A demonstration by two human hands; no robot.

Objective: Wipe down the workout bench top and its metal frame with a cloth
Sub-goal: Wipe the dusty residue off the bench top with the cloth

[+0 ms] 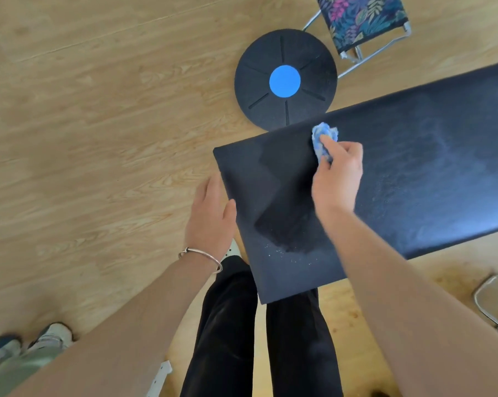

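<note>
Two hands out: right hand (338,173) fingers pinch a crumpled blue cloth (325,133) against the black padded counter (442,167) near its far edge; left hand (210,216), fingers relaxed straight, at the counter's short end edge.

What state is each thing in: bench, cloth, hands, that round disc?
bench top: dusty, with one darker wiped streak and white specks near its corner.
cloth: bunched, pressed on the bench top.
right hand: grips the cloth.
left hand: open, touching the bench top's end.
round disc: flat on the floor.
</note>
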